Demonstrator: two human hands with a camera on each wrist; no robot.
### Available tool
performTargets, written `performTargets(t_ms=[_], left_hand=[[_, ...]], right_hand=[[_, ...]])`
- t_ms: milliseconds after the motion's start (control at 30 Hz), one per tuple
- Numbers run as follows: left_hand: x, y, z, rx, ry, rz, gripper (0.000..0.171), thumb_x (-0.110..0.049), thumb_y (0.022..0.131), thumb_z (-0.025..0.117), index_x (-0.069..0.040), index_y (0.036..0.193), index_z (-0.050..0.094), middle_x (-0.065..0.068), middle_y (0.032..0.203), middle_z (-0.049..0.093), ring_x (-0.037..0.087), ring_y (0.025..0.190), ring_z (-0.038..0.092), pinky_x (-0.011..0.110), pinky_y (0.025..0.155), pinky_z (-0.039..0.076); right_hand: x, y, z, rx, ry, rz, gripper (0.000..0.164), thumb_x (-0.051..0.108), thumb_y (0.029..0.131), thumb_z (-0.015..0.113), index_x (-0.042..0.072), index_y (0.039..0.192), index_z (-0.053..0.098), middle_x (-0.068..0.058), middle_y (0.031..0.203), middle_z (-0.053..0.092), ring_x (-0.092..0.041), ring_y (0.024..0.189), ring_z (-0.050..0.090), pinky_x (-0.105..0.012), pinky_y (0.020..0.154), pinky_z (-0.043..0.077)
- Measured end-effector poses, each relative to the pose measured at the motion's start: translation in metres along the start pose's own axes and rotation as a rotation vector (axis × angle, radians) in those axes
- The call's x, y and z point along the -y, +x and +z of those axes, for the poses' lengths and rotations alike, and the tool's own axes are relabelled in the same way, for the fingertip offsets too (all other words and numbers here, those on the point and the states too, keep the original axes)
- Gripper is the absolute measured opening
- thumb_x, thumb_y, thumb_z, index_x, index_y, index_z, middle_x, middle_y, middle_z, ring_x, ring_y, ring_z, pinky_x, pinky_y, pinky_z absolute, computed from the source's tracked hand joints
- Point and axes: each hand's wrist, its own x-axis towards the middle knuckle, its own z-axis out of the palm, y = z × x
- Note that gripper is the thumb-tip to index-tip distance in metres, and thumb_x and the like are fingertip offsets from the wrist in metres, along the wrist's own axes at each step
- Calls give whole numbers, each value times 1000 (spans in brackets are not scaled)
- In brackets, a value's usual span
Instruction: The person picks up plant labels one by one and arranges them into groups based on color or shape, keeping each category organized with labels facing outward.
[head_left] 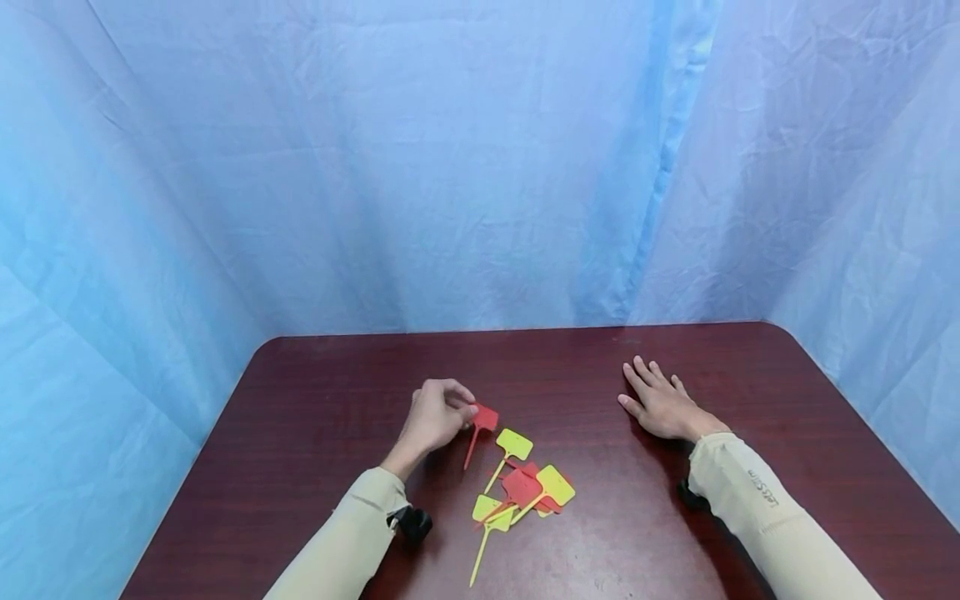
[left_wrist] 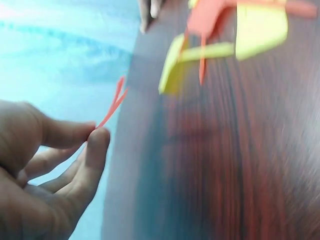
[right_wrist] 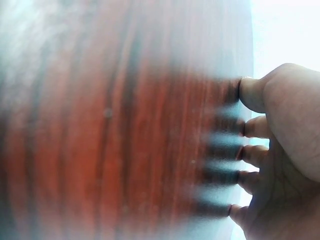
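Observation:
Between thumb and fingertips, my left hand [head_left: 438, 414] pinches a red plant label [head_left: 486, 417] by the edge of its flat head, its thin stem pointing down toward me. In the left wrist view the same red label [left_wrist: 113, 106] shows nearly edge-on. Right of that hand lies a loose pile of labels, among them a red label [head_left: 519, 487], a yellow label [head_left: 555, 486] and another yellow label [head_left: 514, 444]; several overlap and partly hide each other. My right hand [head_left: 663, 406] rests with spread fingers on the tabletop, fingertips touching it in the right wrist view.
The dark reddish wooden table [head_left: 330, 400] has rounded far corners. Light blue curtains [head_left: 465, 167] hang behind it and along both sides. A small black device [head_left: 412, 525] sits at my left wrist.

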Motion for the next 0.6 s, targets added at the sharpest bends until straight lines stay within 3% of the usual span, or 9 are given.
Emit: performTargets(t_ms=[167,400,600], left_hand=[[13,16,1,-148,105,-19,5,-3,88,78,1,91,78,9,80,75,18,71,72,38,69,60],[20,28,3,-192,184,-39,19,-2,85,81,3,102,77,18,95,75,29,86,73,47,84,57],[23,33,5,-220,239,-45,23,-4,84,82,2,106,76,17,98,75,33,89,69,50,85,52]], right_hand=[[0,-1,-1,1,3,-1,67,32,109,48,-8,157,26,-35,162,13,-56,147,11,-74,113,8],[-7,-1,2,-17,18,-16,68,35,109,46,-8,157,25,-34,162,12,-56,147,9,-74,113,6],[-5,-1,-1,-8,22,-12,68,34,108,48,-8,157,25,-35,162,12,-56,147,9,-74,112,6]])
